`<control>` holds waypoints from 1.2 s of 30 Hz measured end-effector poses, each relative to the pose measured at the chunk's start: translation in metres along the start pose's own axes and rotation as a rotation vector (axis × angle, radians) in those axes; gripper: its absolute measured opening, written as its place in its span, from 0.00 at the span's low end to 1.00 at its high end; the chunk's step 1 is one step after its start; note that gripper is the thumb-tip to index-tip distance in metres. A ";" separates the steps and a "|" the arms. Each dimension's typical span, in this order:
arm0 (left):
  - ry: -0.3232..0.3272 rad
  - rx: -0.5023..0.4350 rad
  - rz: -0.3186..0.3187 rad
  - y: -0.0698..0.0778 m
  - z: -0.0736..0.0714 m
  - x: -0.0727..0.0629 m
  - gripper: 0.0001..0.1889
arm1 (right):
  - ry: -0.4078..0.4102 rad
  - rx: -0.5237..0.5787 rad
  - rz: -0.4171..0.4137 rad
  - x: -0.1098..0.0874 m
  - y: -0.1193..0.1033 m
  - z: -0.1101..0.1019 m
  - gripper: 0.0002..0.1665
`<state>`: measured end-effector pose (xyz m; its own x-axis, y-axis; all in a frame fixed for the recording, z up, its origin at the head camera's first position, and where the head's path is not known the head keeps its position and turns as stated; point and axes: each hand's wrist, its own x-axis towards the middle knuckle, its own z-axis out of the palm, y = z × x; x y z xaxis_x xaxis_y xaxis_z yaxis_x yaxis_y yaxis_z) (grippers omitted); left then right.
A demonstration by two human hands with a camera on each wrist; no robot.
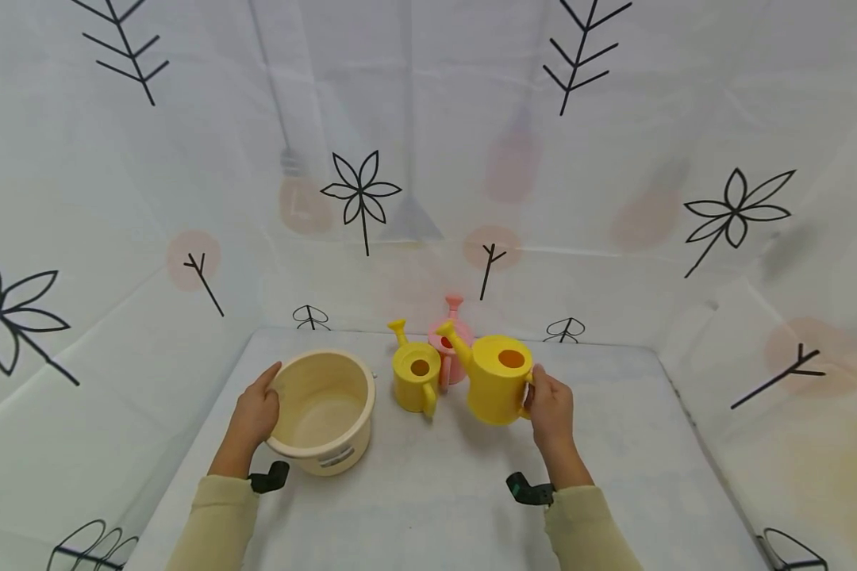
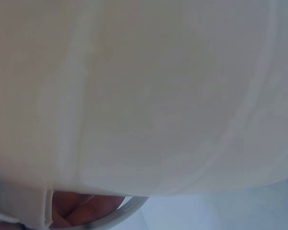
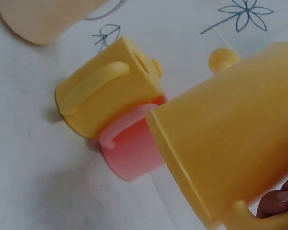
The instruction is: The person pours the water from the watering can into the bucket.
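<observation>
My left hand (image 1: 255, 406) grips the cream bucket (image 1: 357, 444) by the left side of its rim. The bucket's pale outer wall (image 2: 158, 96) fills most of the left wrist view, with a few curled fingers (image 2: 93, 210) at its bottom edge. My right hand (image 1: 551, 403) holds a yellow watering can (image 1: 487, 388) by its handle, raised above the table with the spout toward the upper left. Below and left of it in the right wrist view stand a smaller yellow watering can (image 3: 98, 105) and a pink watering can (image 3: 134, 148).
The white table (image 1: 414, 515) runs back to a white patterned cloth wall (image 1: 428, 103), with more cloth at both sides. The smaller yellow can and the pink can stand close together between the bucket and the raised can.
</observation>
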<state>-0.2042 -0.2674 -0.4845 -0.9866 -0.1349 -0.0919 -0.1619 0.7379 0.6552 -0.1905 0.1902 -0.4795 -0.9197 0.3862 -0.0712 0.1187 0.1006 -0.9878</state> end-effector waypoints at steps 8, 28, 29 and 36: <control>0.008 0.002 0.005 0.000 0.000 0.000 0.30 | 0.020 0.003 0.003 0.003 0.008 -0.002 0.36; -0.002 0.006 -0.008 0.003 -0.002 -0.003 0.30 | 0.006 0.010 0.075 0.010 0.032 -0.003 0.38; -0.002 0.007 -0.008 0.003 -0.002 -0.003 0.30 | 0.004 0.013 0.082 0.011 0.034 -0.002 0.37; 0.004 0.023 0.001 0.001 -0.001 -0.002 0.30 | -0.016 0.004 0.124 0.016 0.041 -0.001 0.37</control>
<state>-0.2027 -0.2672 -0.4823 -0.9866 -0.1371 -0.0880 -0.1615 0.7529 0.6380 -0.1997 0.2014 -0.5211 -0.9041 0.3804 -0.1949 0.2303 0.0496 -0.9719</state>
